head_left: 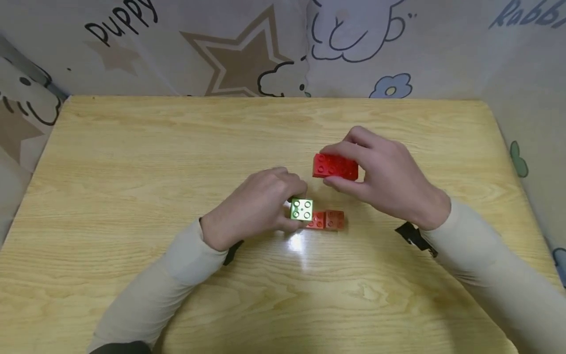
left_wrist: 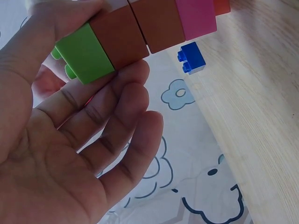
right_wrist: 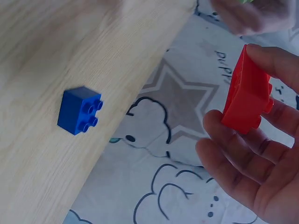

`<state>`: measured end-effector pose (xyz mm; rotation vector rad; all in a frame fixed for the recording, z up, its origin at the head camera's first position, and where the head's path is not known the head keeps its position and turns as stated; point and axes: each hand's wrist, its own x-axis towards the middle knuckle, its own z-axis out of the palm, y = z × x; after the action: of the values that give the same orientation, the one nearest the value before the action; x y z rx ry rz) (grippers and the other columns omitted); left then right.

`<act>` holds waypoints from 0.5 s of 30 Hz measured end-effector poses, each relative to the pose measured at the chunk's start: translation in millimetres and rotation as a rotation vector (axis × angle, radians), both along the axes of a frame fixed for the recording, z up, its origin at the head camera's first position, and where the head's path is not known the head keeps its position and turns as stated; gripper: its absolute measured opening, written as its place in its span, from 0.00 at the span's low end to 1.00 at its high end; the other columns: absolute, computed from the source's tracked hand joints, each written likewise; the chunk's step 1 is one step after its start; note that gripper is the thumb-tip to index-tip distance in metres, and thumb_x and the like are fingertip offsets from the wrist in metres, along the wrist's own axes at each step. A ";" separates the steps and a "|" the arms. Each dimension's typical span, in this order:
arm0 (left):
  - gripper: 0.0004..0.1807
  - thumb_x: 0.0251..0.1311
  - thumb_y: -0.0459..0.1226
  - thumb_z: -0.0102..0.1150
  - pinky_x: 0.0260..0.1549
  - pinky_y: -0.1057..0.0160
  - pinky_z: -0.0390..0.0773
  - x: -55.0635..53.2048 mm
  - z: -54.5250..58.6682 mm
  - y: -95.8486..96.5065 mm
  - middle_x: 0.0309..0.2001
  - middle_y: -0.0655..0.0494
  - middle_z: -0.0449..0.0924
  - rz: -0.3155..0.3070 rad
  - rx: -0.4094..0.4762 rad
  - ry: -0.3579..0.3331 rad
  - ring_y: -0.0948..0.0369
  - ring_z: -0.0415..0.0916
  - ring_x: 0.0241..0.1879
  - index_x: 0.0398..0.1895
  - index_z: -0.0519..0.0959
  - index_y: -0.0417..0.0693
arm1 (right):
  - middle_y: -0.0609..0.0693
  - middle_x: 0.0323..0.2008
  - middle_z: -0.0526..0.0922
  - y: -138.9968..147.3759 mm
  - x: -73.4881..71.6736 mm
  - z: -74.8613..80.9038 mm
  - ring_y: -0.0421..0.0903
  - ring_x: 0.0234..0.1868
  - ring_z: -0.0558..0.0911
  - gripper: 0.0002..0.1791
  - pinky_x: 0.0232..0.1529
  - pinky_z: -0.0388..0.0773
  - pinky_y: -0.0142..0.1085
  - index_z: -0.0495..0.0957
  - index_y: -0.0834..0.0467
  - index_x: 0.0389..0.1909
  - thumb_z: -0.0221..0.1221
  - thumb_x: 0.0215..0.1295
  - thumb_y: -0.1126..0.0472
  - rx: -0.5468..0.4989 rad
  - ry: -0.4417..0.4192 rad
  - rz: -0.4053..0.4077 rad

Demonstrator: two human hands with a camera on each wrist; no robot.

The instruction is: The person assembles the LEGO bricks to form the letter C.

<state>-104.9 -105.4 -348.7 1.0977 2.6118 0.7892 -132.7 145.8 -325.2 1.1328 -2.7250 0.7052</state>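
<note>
My left hand (head_left: 261, 204) pinches a column of toy building bricks (left_wrist: 119, 39) near its top. A green brick (head_left: 301, 209), its four studs facing up, caps the column. Below it, in the left wrist view, come two brown bricks, a pink brick (left_wrist: 198, 18) and part of an orange-red one. Red studs (head_left: 316, 221) and an orange-brown brick (head_left: 334, 220) show beside the green top in the head view. Just right of and beyond the column, my right hand (head_left: 386, 172) holds a long red brick (head_left: 334, 167) between thumb and fingers, studs up.
A small blue brick (right_wrist: 78, 110) lies on the wooden table (head_left: 177, 132); in the head view it is out of sight. A patterned cloth (head_left: 230, 54) with stars and cartoon animals runs along the table's far edge and sides.
</note>
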 end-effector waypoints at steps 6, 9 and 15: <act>0.18 0.51 0.40 0.89 0.35 0.62 0.77 -1.1 -0.7 -0.9 0.32 0.62 0.81 -0.003 0.000 0.008 0.59 0.74 0.34 0.34 0.84 0.47 | 0.52 0.42 0.84 2.9 18.2 0.2 0.45 0.34 0.82 0.24 0.30 0.82 0.40 0.88 0.60 0.54 0.82 0.58 0.60 -0.077 0.044 0.075; 0.18 0.52 0.41 0.89 0.34 0.62 0.77 -2.0 -0.8 -0.4 0.32 0.61 0.81 -0.005 -0.002 0.011 0.59 0.74 0.34 0.35 0.85 0.46 | 0.50 0.41 0.86 3.3 25.4 0.1 0.43 0.34 0.83 0.24 0.30 0.84 0.40 0.88 0.59 0.53 0.82 0.57 0.60 -0.100 0.053 0.119; 0.18 0.52 0.39 0.88 0.37 0.62 0.77 -1.9 -1.1 -1.1 0.34 0.61 0.83 0.004 0.000 -0.020 0.59 0.74 0.36 0.38 0.86 0.45 | 0.47 0.38 0.85 1.2 35.3 -7.4 0.43 0.33 0.81 0.22 0.36 0.78 0.42 0.88 0.60 0.52 0.80 0.59 0.57 -0.094 0.041 0.175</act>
<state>-106.8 -106.5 -349.8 1.0792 2.5983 0.7970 -97.4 147.0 -332.6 1.3592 -2.5527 0.8128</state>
